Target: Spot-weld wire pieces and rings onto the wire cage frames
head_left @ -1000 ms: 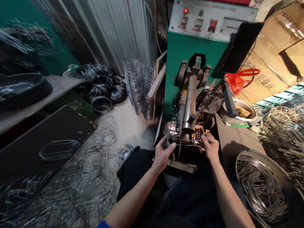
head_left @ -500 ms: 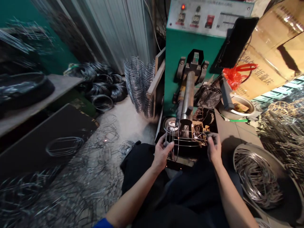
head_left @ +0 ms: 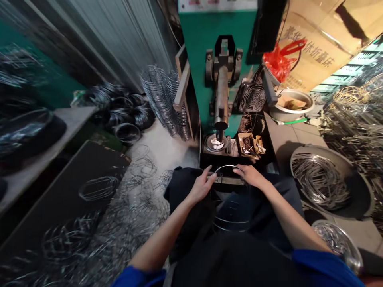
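So you've got that wire frame (head_left: 228, 166) right over your lap, between your two hands; the top curve shows clearly, and more curved wire shows down at 6 o'clock over your dark clothes, though the bits between are hard to make out. Your left hand (head_left: 200, 189) has the thumb and fingers lightly pinching the 9 o'clock side of that curve; your right hand (head_left: 253, 176) is pinching it at 3 o'clock, knuckles up. Looks light to me, springy rather than floppy; thin smooth wire could roll in your fingers, and I'd guess it'd bend if squeezed off-center, so opposite sides of the rim seem the best place to hold it.

Around your hands: green machine (head_left: 194, 79) at 12, with its metal cylinder (head_left: 222, 95) pointing your way; round dish (head_left: 211, 146) just below that; big pan of wire (head_left: 323, 181) at 3; stacked wire rings (head_left: 160, 99) around 10.
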### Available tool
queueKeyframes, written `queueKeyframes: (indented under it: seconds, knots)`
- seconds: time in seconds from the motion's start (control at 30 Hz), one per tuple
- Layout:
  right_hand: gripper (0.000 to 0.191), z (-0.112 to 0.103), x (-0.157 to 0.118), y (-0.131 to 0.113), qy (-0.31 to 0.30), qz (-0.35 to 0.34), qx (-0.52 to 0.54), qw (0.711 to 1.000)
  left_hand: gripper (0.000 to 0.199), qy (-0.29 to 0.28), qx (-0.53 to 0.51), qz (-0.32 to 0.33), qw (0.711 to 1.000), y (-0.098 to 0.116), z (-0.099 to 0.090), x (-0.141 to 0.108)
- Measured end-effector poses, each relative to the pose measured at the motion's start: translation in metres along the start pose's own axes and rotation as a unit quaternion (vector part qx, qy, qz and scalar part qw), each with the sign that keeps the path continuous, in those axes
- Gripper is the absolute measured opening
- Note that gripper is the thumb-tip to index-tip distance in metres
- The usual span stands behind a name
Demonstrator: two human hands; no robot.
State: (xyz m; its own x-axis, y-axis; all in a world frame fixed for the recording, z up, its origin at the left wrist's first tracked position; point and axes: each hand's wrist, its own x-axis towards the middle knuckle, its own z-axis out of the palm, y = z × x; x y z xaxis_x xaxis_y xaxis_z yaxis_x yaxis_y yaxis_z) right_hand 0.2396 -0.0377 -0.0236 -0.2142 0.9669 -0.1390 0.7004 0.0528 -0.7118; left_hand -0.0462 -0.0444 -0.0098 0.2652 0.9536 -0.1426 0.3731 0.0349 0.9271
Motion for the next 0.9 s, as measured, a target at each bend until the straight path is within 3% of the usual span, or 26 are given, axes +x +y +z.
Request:
queueKeyframes:
  seconds: [0.1,0.23,0.4,0.57,0.73,0.9]
  knots:
    - [0.038,0.019,-0.003,-0.008,0.071,-0.005,-0.033,0.997,0.036,0.037,0.136,0.090,0.986,0.004,0.015,0.029]
    - [0.040,0.029,-0.016,-0.002,0.154,-0.031,-0.038,0.987,0.035,0.055,0.232,0.143,0.961,-0.001,0.025,0.033]
    - [0.036,0.009,0.008,-0.008,0.145,-0.019,-0.110,0.983,0.032,0.050,0.279,0.172,0.943,0.007,0.016,0.051]
    - [0.036,-0.018,0.033,-0.039,0.103,0.000,-0.205,0.973,0.021,0.044,0.289,0.200,0.935,0.030,-0.006,0.074]
    - [0.036,-0.035,0.040,-0.068,0.082,0.027,-0.264,0.961,0.018,0.053,0.286,0.215,0.932,0.047,-0.022,0.080]
    - [0.032,-0.047,0.048,-0.077,0.075,-0.020,-0.262,0.962,0.019,0.063,0.270,0.239,0.931,0.058,-0.030,0.080]
